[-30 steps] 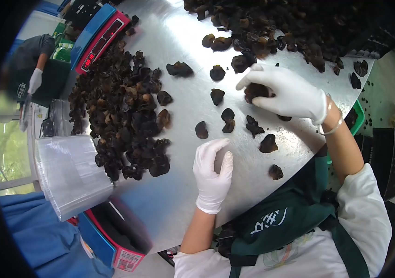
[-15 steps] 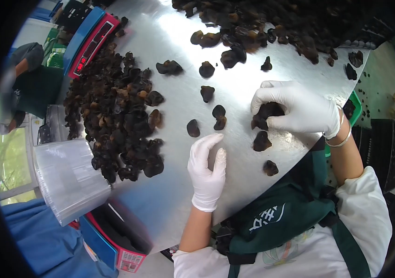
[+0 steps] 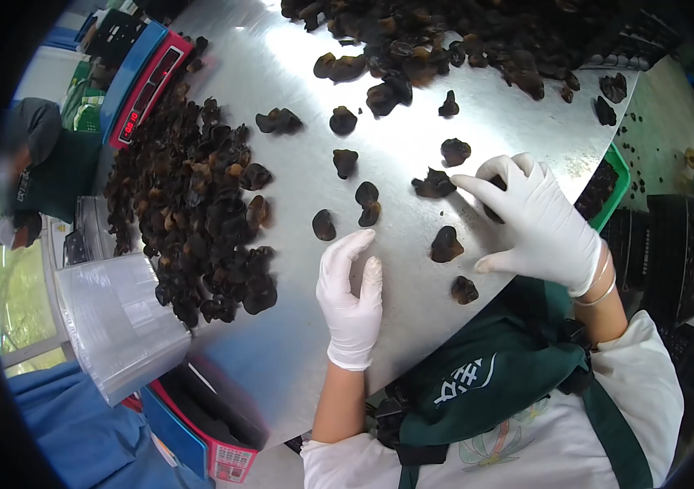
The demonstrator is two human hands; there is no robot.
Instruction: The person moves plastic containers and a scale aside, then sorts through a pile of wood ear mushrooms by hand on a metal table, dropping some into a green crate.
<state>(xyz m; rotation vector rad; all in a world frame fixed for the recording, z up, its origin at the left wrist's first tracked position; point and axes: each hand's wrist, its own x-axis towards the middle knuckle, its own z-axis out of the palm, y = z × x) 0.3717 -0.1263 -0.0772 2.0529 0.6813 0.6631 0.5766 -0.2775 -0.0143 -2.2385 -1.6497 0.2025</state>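
Note:
My left hand (image 3: 350, 297), in a white glove, rests on the metal table with thumb and forefinger apart and nothing between them. Above its fingertips lie an oval dark piece (image 3: 324, 225) and a longer one (image 3: 368, 204). My right hand (image 3: 538, 220), also gloved, has its thumb and fingers spread. One fingertip meets a ragged dark piece (image 3: 434, 184). Another dark piece (image 3: 494, 214) shows beneath its fingers; whether it touches the palm cannot be made out. Two more pieces, one larger (image 3: 446, 244) and one smaller (image 3: 464, 290), lie left of the thumb.
A heap of dark pieces (image 3: 192, 204) covers the left side; another (image 3: 494, 37) lies at the top. Around them are a pink and blue scale (image 3: 147, 90), plastic sheets (image 3: 119, 318), a second scale (image 3: 229, 460) and a green basket (image 3: 620, 187). Someone in dark green stands far left.
My right hand has opened and moved slightly down, uncovering one piece near its fingertip and another above it. The view has shifted a little; my left hand keeps its pose.

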